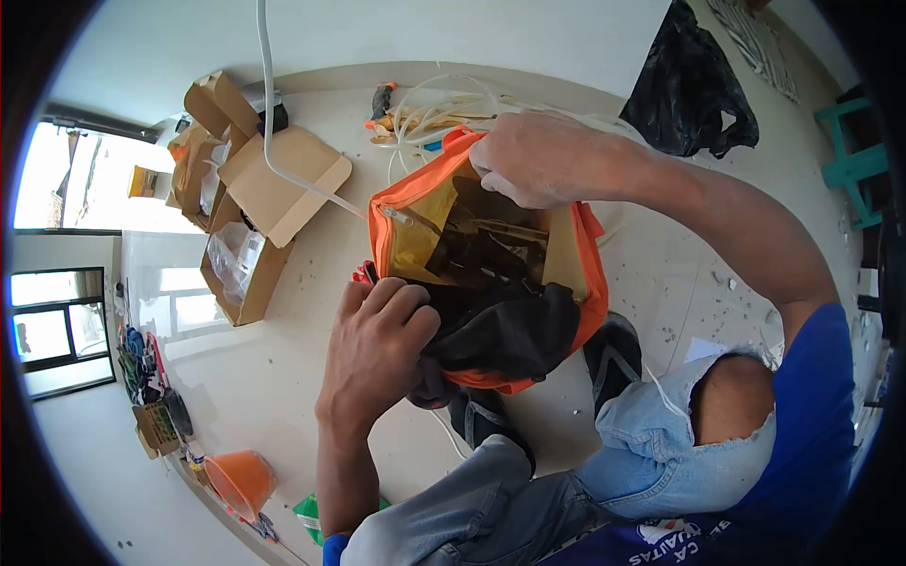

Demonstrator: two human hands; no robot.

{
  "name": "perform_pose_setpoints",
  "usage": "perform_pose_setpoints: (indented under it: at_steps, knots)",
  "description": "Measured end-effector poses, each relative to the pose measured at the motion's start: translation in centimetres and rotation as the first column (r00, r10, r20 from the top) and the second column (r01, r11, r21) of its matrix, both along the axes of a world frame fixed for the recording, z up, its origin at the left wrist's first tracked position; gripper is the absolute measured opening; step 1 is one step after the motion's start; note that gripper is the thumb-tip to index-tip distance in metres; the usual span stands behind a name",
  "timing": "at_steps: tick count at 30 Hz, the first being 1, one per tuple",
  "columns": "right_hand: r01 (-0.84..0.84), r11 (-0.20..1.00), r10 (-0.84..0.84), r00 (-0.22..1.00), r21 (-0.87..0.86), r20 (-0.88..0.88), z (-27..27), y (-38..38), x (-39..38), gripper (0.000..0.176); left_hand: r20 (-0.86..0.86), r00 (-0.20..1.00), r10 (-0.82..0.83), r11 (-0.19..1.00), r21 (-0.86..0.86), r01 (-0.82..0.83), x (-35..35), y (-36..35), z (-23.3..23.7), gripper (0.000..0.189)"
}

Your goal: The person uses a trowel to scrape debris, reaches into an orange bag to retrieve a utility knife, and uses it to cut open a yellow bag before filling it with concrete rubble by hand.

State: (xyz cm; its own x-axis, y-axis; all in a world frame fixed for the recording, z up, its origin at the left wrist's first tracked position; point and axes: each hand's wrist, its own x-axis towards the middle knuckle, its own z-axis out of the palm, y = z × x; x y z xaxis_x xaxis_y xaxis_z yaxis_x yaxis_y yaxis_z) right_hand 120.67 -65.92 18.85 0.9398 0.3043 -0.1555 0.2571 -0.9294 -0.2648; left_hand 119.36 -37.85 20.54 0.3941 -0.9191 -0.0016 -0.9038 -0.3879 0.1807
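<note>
An orange tool bag (593,274) with a yellow lining stands unzipped on the floor between my feet. Inside it lie dark tools (491,247), too shadowed to name. A black cloth (505,335) hangs over the bag's near side. My right hand (557,160) grips the far rim, fingers curled over the edge. At the near left corner, my left hand (377,344) is closed on the bag's edge beside the black cloth; its fingertips are partly hidden. The zipper pull (396,215) shows on the left rim.
Open cardboard boxes (283,184) with plastic wrapping sit at the left. Coiled pale cable (444,108) lies beyond the bag, and a white cable (267,94) crosses the view. A black plastic bag (689,90), an orange bucket (241,479) and a green stool (854,156) stand around.
</note>
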Motion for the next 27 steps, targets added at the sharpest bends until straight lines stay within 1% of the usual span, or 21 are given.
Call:
perform_pose_setpoints:
  at_steps: [2, 5, 7, 10, 12, 14, 17, 20, 23, 25, 27]
  knots:
    - [0.043, 0.998, -0.042, 0.998, 0.038, -0.039, -0.9, -0.1, 0.4, 0.011, -0.001, 1.000, 0.002, 1.000, -0.004, -0.002, 0.0, -0.1, -0.1, 0.020]
    - [-0.099, 0.988, 0.077, 0.982, -0.122, -0.171, -1.5, 1.4, -0.2, 0.013, 0.003, 1.000, 0.001, 1.000, -0.004, -0.001, -0.4, -0.5, -0.2, 0.018]
    - [-0.185, 0.981, 0.170, 0.961, -0.053, -0.217, -4.5, 2.8, 0.1, 0.015, 0.006, 1.000, -0.005, 1.000, -0.007, 0.005, -0.6, -0.8, -0.4, 0.017]
    - [-0.233, 0.971, 0.219, 0.956, -0.050, -0.197, -10.8, 5.1, 0.5, 0.013, 0.017, 1.000, -0.005, 1.000, -0.007, 0.005, -0.9, -1.1, -0.5, 0.015]
    - [-0.271, 0.936, 0.221, 0.949, -0.225, -0.225, -13.3, 6.1, 0.1, 0.017, 0.025, 1.000, -0.004, 1.000, -0.005, 0.004, -1.1, -0.9, -0.4, 0.015]
    - [-0.290, 0.880, 0.206, 0.947, -0.376, -0.248, -14.0, 6.2, -0.6, 0.019, 0.025, 1.000, 0.007, 1.000, -0.013, -0.007, -1.2, -0.6, -0.4, 0.016]
    - [-0.292, 0.888, 0.197, 0.939, -0.355, -0.282, -16.3, 5.3, -0.7, 0.021, 0.018, 1.000, 0.024, 0.999, -0.022, -0.024, -1.3, 0.1, -0.8, 0.016]
    - [-0.178, 0.965, 0.131, 0.964, -0.193, -0.232, -13.7, 3.8, -0.7, 0.021, 0.014, 1.000, 0.023, 0.999, -0.033, -0.023, -1.4, 0.4, -1.0, 0.016]
    - [-0.184, 0.970, 0.172, 0.982, -0.160, -0.083, -13.4, 2.1, -0.1, 0.024, 0.009, 1.000, 0.024, 0.999, -0.027, -0.024, -1.2, 0.4, -1.2, 0.016]
    - [-0.197, 0.978, 0.196, 0.980, -0.066, -0.015, -13.0, 1.4, 0.5, 0.027, 0.004, 1.000, 0.019, 0.999, -0.029, -0.018, -1.1, 0.2, -1.2, 0.016]
    - [-0.203, 0.978, 0.200, 0.977, -0.038, -0.071, -12.2, 1.3, 0.8, 0.030, -0.002, 1.000, 0.009, 1.000, -0.026, -0.010, -1.0, 0.0, -1.2, 0.016]
